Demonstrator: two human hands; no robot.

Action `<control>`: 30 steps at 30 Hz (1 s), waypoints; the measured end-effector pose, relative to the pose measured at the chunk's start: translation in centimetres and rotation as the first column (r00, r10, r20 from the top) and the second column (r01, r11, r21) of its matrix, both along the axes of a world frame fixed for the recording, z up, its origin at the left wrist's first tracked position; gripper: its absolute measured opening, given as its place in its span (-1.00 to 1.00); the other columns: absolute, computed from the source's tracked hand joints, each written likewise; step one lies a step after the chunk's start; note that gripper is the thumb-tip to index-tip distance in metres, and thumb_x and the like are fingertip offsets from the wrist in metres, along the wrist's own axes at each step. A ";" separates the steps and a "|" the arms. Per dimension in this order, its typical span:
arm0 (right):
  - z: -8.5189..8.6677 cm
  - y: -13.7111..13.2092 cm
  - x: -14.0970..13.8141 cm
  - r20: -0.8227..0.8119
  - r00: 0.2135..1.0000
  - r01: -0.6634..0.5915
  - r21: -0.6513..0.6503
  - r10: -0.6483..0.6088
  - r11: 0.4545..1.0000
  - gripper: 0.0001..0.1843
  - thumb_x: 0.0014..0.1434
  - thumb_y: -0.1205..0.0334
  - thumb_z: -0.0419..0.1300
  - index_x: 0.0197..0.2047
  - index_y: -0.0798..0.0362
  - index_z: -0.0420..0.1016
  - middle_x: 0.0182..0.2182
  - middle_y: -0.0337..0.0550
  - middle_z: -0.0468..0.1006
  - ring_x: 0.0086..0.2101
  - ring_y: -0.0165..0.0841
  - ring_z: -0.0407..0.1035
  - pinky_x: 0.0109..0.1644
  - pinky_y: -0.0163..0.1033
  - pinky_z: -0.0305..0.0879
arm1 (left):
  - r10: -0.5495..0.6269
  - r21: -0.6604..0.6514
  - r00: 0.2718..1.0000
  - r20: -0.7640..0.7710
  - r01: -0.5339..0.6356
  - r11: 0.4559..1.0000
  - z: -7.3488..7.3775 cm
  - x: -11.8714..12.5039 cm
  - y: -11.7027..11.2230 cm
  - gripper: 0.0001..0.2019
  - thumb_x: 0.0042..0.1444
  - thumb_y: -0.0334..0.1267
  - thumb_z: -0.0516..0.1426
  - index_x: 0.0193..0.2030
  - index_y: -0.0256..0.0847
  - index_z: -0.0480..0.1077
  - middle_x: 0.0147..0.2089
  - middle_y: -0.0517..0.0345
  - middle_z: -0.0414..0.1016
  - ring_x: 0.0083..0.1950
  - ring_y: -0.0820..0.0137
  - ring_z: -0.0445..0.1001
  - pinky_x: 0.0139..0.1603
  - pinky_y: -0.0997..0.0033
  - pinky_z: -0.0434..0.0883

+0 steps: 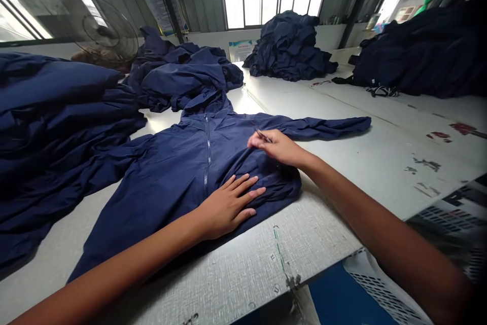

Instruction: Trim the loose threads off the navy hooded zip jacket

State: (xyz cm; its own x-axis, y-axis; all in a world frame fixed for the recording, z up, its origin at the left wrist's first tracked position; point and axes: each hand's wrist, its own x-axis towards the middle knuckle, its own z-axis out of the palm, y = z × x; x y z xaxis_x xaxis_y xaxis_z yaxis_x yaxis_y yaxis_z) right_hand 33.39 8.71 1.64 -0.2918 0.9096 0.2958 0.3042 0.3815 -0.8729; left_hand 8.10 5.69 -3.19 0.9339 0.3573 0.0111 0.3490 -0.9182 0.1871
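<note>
A navy hooded jacket (pixel 182 183) with a front zip lies spread on the white work table (pixel 342 223), one sleeve stretched out to the right. My left hand (pixel 228 208) rests flat on the jacket's lower front, fingers apart, just right of the zip. My right hand (pixel 277 146) pinches a small dark metal tool (pixel 264 136), perhaps thread snips, above the jacket's bunched side. Its exact kind is hard to tell.
Piles of navy garments (pixel 49 127) lie on the table to the left and behind, with more heaped at the back (pixel 291 48) and far right (pixel 422 51). A white plastic basket (pixel 384 284) stands below the table's front edge at right. A fan (pixel 108 28) stands at the back left.
</note>
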 end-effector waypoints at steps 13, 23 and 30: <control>-1.5 -1.6 2.4 0.486 0.858 -0.086 -0.183 0.166 0.979 -0.80 0.21 0.15 0.34 -0.13 0.01 0.49 -0.21 -0.18 0.57 -0.20 -0.27 0.41 -0.11 -0.17 0.26 | 0.168 0.045 0.985 -0.034 -0.167 0.985 3.3 -1.6 1.7 -0.54 0.51 0.10 -0.09 0.04 -0.14 0.51 0.12 -0.04 0.52 0.06 0.12 0.50 0.07 0.08 0.39; 0.6 -2.6 2.2 0.292 0.938 -0.155 -0.136 0.189 0.978 -0.85 0.31 0.18 0.27 -0.27 0.02 0.43 -0.30 -0.26 0.44 -0.28 -0.38 0.30 -0.17 -0.23 0.17 | 0.467 -0.540 0.825 0.318 -0.247 0.805 0.7 -0.7 2.6 -0.67 0.34 -0.09 0.20 0.13 -0.18 0.33 -0.25 0.25 0.39 -0.23 0.36 0.40 -0.15 0.34 0.32; 0.1 -2.5 2.6 0.080 0.974 -0.186 -0.262 0.214 0.947 -0.71 0.37 -0.01 0.27 -0.24 0.02 0.42 -0.35 -0.28 0.27 -0.35 -0.41 0.12 -0.26 -0.23 0.04 | 0.285 -0.848 0.944 0.168 -0.010 0.531 2.4 -2.1 4.6 -0.79 0.27 -0.12 0.26 -0.05 -0.15 0.52 -0.13 0.22 0.54 -0.13 0.36 0.49 -0.11 0.45 0.39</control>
State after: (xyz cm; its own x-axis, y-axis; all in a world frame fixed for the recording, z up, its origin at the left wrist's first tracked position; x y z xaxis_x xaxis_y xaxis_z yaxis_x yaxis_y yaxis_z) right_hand 35.99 6.20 1.72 -0.4925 0.8700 0.0226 0.3405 0.2165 -0.9150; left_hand 6.03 10.28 -0.83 0.8741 0.4649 -0.1407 0.2766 -0.2383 0.9310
